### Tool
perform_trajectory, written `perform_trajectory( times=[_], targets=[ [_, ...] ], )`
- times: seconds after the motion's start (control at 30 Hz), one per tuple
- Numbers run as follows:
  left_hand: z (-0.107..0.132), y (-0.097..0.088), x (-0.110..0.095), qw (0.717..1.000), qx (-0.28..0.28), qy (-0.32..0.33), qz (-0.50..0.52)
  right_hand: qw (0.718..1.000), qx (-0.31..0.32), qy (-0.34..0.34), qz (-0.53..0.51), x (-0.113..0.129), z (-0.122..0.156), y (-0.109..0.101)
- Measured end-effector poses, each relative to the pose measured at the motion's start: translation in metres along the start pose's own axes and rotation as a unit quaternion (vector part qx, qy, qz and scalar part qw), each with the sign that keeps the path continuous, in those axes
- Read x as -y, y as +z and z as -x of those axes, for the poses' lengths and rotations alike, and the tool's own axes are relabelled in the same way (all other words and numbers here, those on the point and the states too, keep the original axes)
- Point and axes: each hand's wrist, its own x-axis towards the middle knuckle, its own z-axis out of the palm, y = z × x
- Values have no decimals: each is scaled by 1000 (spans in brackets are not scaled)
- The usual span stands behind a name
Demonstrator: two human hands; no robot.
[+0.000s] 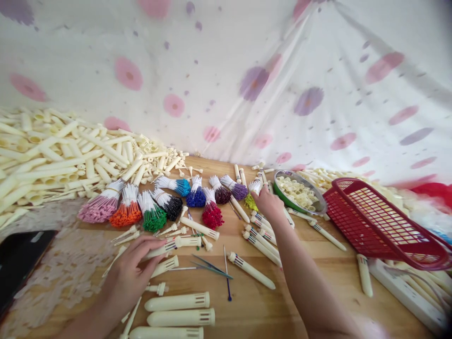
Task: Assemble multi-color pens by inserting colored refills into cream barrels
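Observation:
My left hand [132, 270] rests on the wooden table [318, 263], its fingers closed round a cream pen barrel [176, 244] that lies flat. My right hand [267, 201] reaches far forward to a yellow-green bundle of pen refills [251, 197], fingers curled on or at it; the grip itself is hidden. A row of refill bundles stands behind: pink [100, 207], orange [126, 212], green [153, 216], black [173, 205], blue [183, 186], red [212, 214], purple [238, 189]. Assembled cream pens [251, 270] lie between my arms.
A big heap of cream barrels [52, 155] fills the left. A green bowl of small parts [298, 190] and a tilted red basket [381, 221] sit at right. Three barrels [178, 316] lie near the front edge. Loose refills [212, 266] lie mid-table. A flowered cloth [247, 84] hangs behind.

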Motion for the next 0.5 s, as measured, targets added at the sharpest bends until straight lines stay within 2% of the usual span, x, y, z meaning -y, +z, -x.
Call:
perform_trajectory(
  times=[0.1, 0.23, 0.4, 0.5],
  targets=[
    [-1, -1, -1, 1000, 3, 0, -2, 1000, 22, -12, 14, 4, -6, -2],
    [-2, -3, -3, 1000, -4, 10, -6, 998, 61, -29, -10, -6, -15, 0],
    [-3, -4, -5, 1000, -1, 24, -4, 985, 108, -56, -121, -25, -13, 6],
    [-2, -3, -5, 1000, 9, 24, -1, 974, 107, -64, -187, -26, -3, 12]
  ],
)
